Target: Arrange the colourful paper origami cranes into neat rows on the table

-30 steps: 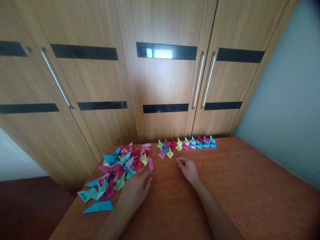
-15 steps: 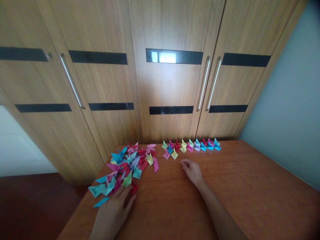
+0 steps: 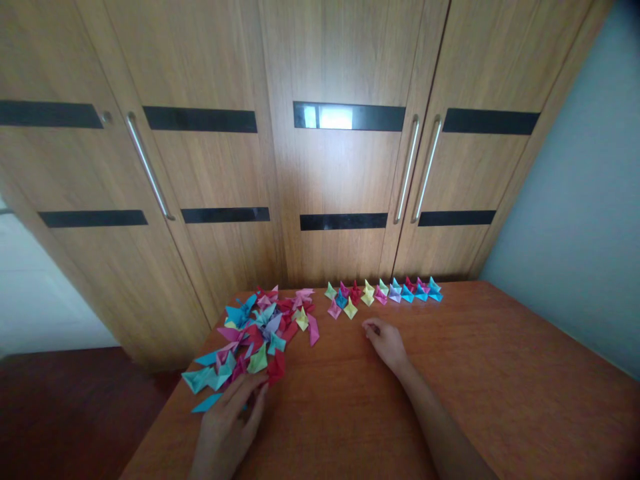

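Observation:
A loose heap of folded paper pieces [image 3: 255,333] in blue, red, pink, green and purple lies on the left part of a wooden table [image 3: 475,373]. My left hand [image 3: 229,427] lies flat at the heap's near edge, fingers spread, touching a blue piece [image 3: 207,402] and close to a red piece [image 3: 276,365]. My right hand [image 3: 384,340] rests on the table with its fingers curled loosely, just in front of a row of small folded shapes [image 3: 383,292] lined up along the table's far edge.
Tall wooden wardrobe doors [image 3: 325,167] with metal handles and dark strips stand right behind the table. A pale wall [image 3: 575,220] borders the right side. Dark red floor [image 3: 75,413] shows at the left, beyond the table's edge.
My left hand has slid from the heap's right side back to its near edge and spread its fingers over the pieces. The right hand has stayed where it was. The view turned slightly.

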Action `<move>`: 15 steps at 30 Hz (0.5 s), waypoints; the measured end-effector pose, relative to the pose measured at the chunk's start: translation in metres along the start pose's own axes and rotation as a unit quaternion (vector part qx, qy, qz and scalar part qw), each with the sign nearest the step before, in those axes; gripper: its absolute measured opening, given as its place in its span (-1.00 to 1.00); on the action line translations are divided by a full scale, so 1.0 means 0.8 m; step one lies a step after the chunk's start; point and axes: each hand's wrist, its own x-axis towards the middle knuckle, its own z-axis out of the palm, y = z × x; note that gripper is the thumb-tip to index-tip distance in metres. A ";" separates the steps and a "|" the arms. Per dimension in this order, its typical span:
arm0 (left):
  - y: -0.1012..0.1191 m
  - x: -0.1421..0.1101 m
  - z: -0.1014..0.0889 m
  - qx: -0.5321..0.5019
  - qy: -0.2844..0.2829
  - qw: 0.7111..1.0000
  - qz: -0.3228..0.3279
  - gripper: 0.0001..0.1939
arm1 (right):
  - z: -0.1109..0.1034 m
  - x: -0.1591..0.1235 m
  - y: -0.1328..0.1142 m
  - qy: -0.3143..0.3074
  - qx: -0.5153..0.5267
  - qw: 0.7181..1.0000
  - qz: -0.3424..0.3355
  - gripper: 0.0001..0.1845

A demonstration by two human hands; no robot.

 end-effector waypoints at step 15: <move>0.087 0.113 0.046 -0.202 -0.066 0.976 -0.051 -0.85 | -0.007 -0.012 -0.048 -0.123 0.281 0.951 0.040 -0.60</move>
